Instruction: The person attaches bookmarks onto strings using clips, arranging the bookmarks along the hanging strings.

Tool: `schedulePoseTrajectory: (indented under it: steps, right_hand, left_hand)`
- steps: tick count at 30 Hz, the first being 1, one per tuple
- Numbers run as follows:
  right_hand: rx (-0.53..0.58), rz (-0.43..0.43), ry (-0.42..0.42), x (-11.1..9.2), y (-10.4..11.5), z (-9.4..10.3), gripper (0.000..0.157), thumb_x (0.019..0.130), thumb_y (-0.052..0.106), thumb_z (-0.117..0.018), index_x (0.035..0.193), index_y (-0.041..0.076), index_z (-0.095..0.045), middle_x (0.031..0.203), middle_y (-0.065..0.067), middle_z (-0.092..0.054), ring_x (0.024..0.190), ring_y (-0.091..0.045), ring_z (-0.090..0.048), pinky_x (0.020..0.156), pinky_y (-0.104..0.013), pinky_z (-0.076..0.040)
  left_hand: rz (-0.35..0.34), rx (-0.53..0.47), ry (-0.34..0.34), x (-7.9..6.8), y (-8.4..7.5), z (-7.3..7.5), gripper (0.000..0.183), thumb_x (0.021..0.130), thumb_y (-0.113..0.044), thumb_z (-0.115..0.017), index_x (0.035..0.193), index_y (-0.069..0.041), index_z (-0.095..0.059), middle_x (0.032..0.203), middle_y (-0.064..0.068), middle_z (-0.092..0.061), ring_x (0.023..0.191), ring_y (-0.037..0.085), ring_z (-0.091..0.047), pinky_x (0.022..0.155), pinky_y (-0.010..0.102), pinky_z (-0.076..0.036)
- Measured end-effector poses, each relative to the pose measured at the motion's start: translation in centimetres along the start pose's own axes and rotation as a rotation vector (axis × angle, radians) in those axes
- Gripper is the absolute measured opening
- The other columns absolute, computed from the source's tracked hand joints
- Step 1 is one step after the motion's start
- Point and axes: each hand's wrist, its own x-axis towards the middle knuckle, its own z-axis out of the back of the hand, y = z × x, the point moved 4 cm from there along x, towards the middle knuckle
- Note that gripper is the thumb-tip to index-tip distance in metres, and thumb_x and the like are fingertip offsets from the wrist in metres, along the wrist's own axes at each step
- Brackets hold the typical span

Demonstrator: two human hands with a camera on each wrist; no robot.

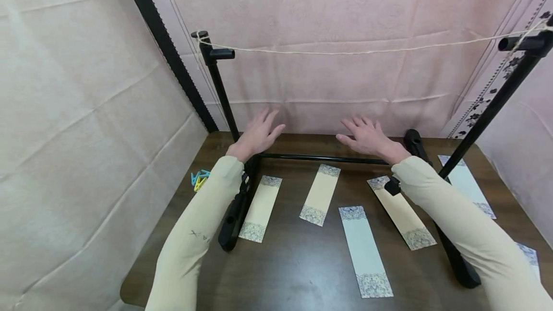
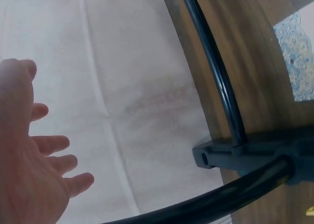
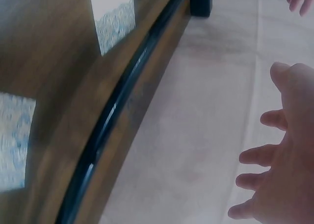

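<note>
Both hands are raised above the back of the table, fingers spread, with nothing held. My left hand (image 1: 258,134) is near the left black post (image 1: 222,85) of a stand; my right hand (image 1: 366,137) is above the stand's low crossbar (image 1: 319,158). In each wrist view the left hand (image 2: 29,160) and right hand (image 3: 279,160) show spread fingers before the pale cloth. Below lie cream strips with patterned ends: a left one (image 1: 261,208), a middle one (image 1: 320,195) and a right one (image 1: 402,212) partly under the right wrist. A pale blue strip (image 1: 366,253) lies nearer the front.
A thin string (image 1: 345,53) runs between the stand's post tops. Small blue and yellow clips (image 1: 199,179) sit by the left sleeve. More pale blue strips, one at the back right (image 1: 468,186) and one partly hidden (image 1: 529,256), lie beyond the right post (image 1: 497,104). Cloth walls surround the table.
</note>
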Motion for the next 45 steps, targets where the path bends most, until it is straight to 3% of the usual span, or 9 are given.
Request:
schedulePoseTrajectory:
  steps: [6, 12, 20, 31, 35, 41, 45]
  right_hand:
    - [0.045, 0.036, -0.046, 0.4, 1.3, -1.6, 0.065, 0.101, 0.05, -0.044, 0.152, 0.011, -0.033, 0.155, -0.024, -0.033, 0.142, -0.049, -0.027, 0.11, -0.07, -0.02]
    - [0.14, 0.043, -0.033, 0.7, 2.6, -3.8, 0.067, 0.1, 0.049, -0.046, 0.153, 0.009, -0.032, 0.155, -0.024, -0.033, 0.14, -0.051, -0.029, 0.11, -0.069, -0.024]
    - [0.214, 0.021, -0.028, 1.3, 4.1, -5.8, 0.066, 0.101, 0.049, -0.045, 0.152, 0.01, -0.033, 0.154, -0.023, -0.036, 0.139, -0.049, -0.031, 0.11, -0.068, -0.027]
    - [0.308, 0.032, -0.013, 1.6, 6.6, -9.2, 0.066, 0.101, 0.051, -0.044, 0.151, 0.009, -0.034, 0.149, -0.025, -0.04, 0.137, -0.047, -0.034, 0.109, -0.062, -0.033]
    - [0.356, 0.032, -0.008, 1.6, 7.8, -10.4, 0.066, 0.1, 0.05, -0.046, 0.151, 0.009, -0.034, 0.147, -0.024, -0.042, 0.138, -0.043, -0.035, 0.111, -0.059, -0.034]
    - [0.418, 0.05, -0.011, 1.9, 9.6, -11.6, 0.063, 0.099, 0.049, -0.049, 0.147, 0.009, -0.039, 0.141, -0.023, -0.047, 0.132, -0.039, -0.041, 0.106, -0.054, -0.039]
    - [0.454, 0.061, 0.004, 2.1, 10.6, -12.5, 0.064, 0.099, 0.051, -0.048, 0.145, 0.007, -0.041, 0.138, -0.022, -0.048, 0.127, -0.037, -0.044, 0.101, -0.052, -0.042]
  left_hand:
    - [-0.019, -0.07, -0.05, -1.1, -0.3, -0.5, 0.064, 0.103, -0.054, -0.032, 0.154, -0.017, -0.028, 0.16, 0.013, -0.026, 0.148, 0.029, -0.026, 0.119, 0.05, -0.027]
    - [-0.017, -0.18, -0.122, -2.7, 0.0, -0.7, 0.058, 0.103, -0.053, -0.034, 0.15, -0.018, -0.036, 0.155, 0.006, -0.039, 0.141, 0.023, -0.039, 0.116, 0.044, -0.035]
    - [-0.035, -0.252, -0.194, -4.5, 0.0, -1.2, 0.057, 0.103, -0.053, -0.032, 0.144, -0.016, -0.046, 0.141, 0.006, -0.054, 0.126, 0.021, -0.055, 0.105, 0.042, -0.047]
    - [-0.048, -0.286, -0.232, -7.3, -0.4, -1.0, 0.051, 0.104, -0.048, -0.035, 0.14, -0.014, -0.05, 0.136, 0.007, -0.059, 0.124, 0.022, -0.058, 0.103, 0.043, -0.048]
    - [-0.04, -0.302, -0.256, -8.6, -0.1, -0.8, 0.047, 0.105, -0.044, -0.038, 0.138, -0.014, -0.053, 0.13, 0.008, -0.063, 0.116, 0.022, -0.061, 0.098, 0.044, -0.051]
    - [-0.023, -0.313, -0.323, -10.2, 0.9, -0.4, 0.04, 0.105, -0.038, -0.041, 0.13, -0.011, -0.059, 0.109, 0.007, -0.068, 0.089, 0.02, -0.062, 0.08, 0.04, -0.054]
    - [0.006, -0.318, -0.331, -11.0, 1.8, -0.4, 0.04, 0.105, -0.038, -0.041, 0.128, -0.011, -0.06, 0.112, 0.008, -0.068, 0.086, 0.02, -0.062, 0.078, 0.04, -0.054]
